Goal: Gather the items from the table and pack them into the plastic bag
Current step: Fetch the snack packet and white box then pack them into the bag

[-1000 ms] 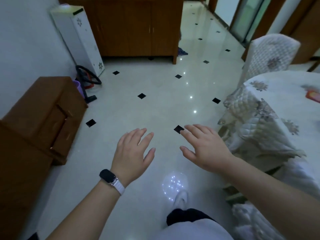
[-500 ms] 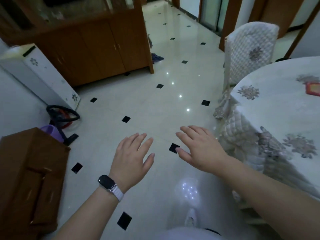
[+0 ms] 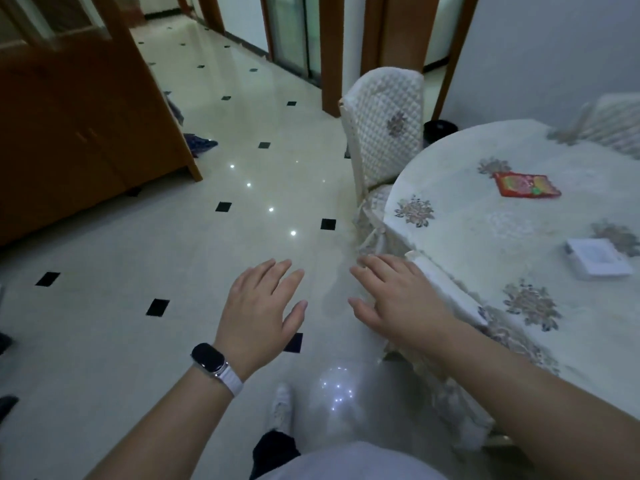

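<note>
Shiny wooden cabinet (image 3: 69, 140) sat well left of the table (image 3: 467, 209), across glossy cream floor tiles (image 3: 173, 237) with little black diamonds. Left hand (image 3: 258, 313), black watch (image 3: 209, 360) on a white band, was flat and spread left of the table, holding nothing. Right hand (image 3: 398, 303) was loose and empty too, by the table's left edge. On the round, quilted, flowery table lay a crinkly red packet (image 3: 526, 184) and a flat white box (image 3: 599, 259).
</note>
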`<state>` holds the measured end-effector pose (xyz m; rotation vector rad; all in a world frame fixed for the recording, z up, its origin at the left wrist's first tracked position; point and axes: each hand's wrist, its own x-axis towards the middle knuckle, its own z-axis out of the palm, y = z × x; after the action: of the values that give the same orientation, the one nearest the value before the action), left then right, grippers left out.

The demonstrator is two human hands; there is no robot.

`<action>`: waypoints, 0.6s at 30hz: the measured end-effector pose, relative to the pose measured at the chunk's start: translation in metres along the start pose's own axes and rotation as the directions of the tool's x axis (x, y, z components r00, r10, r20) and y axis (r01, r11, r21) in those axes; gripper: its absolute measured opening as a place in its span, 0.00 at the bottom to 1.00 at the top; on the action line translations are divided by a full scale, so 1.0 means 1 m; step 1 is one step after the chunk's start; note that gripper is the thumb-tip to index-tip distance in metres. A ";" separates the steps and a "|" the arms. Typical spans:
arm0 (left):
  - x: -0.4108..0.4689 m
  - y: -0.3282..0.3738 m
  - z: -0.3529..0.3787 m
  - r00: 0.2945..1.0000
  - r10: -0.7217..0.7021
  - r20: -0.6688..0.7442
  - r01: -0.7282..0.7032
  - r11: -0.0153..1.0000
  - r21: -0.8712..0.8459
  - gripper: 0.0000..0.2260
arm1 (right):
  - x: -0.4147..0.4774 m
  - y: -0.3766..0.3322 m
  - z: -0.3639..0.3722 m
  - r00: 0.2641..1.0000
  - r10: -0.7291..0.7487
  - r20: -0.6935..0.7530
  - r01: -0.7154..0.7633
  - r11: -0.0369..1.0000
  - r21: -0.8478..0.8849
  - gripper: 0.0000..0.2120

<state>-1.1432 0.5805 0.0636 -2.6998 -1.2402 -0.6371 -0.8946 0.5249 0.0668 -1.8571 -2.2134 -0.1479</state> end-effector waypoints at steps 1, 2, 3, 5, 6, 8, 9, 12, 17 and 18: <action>0.015 -0.011 0.008 1.000 0.024 0.009 -0.023 1.000 -0.019 0.20 | 0.010 0.004 0.002 0.999 0.033 0.011 -0.033 0.999 -0.021 0.24; 0.030 -0.023 0.016 0.999 0.048 0.014 -0.048 0.998 -0.038 0.20 | 0.022 0.007 0.003 0.997 0.073 0.022 -0.072 0.997 -0.042 0.24; 0.046 -0.035 0.023 0.997 0.077 0.011 -0.076 0.996 -0.056 0.20 | 0.035 0.010 0.004 0.993 0.115 0.032 -0.113 0.992 -0.061 0.24; 0.078 -0.060 0.032 0.991 0.135 -0.001 -0.135 0.986 -0.098 0.21 | 0.058 0.012 0.007 0.979 0.200 0.038 -0.196 0.976 -0.092 0.24; 0.094 -0.074 0.037 0.987 0.162 -0.010 -0.162 0.980 -0.115 0.21 | 0.070 0.011 0.008 0.972 0.233 0.034 -0.228 0.968 -0.110 0.24; 0.126 -0.099 0.046 0.979 0.205 -0.015 -0.205 0.969 -0.134 0.21 | 0.094 0.009 0.010 0.961 0.275 0.032 -0.269 0.954 -0.130 0.24; 0.139 -0.110 0.051 0.975 0.222 -0.016 -0.222 0.964 -0.146 0.21 | 0.104 0.008 0.009 0.953 0.301 0.028 -0.294 0.946 -0.136 0.25; 0.173 -0.133 0.064 0.950 0.312 -0.037 -0.312 0.928 -0.203 0.20 | 0.125 0.002 0.007 0.913 0.409 -0.004 -0.404 0.900 -0.164 0.25; 0.226 -0.137 0.092 0.902 0.428 -0.062 -0.426 0.853 -0.302 0.19 | 0.130 0.010 0.006 0.825 0.566 -0.012 -0.557 0.808 -0.190 0.24; 0.236 -0.132 0.098 0.890 0.451 -0.060 -0.446 0.838 -0.316 0.20 | 0.129 0.014 0.005 0.803 0.596 -0.014 -0.585 0.784 -0.205 0.24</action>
<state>-1.0723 0.8595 0.0622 -3.1016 -0.4846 -0.8033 -0.9018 0.6517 0.0933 -2.5968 -1.5710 -0.2091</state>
